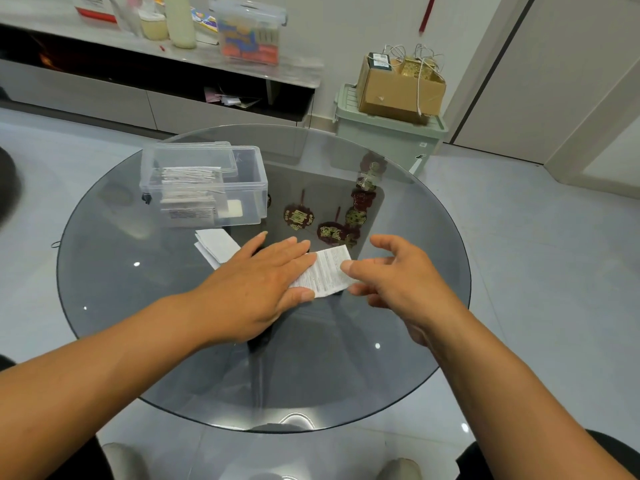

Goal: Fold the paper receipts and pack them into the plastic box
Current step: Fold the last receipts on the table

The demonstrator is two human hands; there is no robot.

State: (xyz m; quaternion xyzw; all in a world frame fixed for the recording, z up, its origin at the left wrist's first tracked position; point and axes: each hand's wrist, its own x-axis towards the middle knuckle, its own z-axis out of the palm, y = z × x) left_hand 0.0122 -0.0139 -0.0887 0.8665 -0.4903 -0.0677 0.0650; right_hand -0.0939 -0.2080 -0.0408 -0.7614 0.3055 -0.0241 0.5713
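Receipt in hand: a printed paper receipt is lying flat on the glass table, near the middle, between the two hands
Left hand: the left hand is pressing down on the receipt's left part with straight fingers held close together, thumb lying along the near edge
Right hand: the right hand is hovering at the receipt's right edge, fingers loosely bent and slightly spread; thumb and forefinger seem to be closing toward that edge, though whether they are already pinching it cannot be told
Other receipts: a small pile of blank-side papers is waiting just beyond the left hand, near the box
Plastic box: the clear plastic box is standing open at the far left of the table, already holding folded slips stacked on edge
Handling: the paper is probably going to be very light, limp and slippery on glass, creasing easily; taking hold at a free corner while pinning the rest looks wisest
Hard to see: the receipt's left portion is lying under the palm, so any fold there is hidden; the print is too small to read; dark red ornaments are showing through the glass, apparently below it
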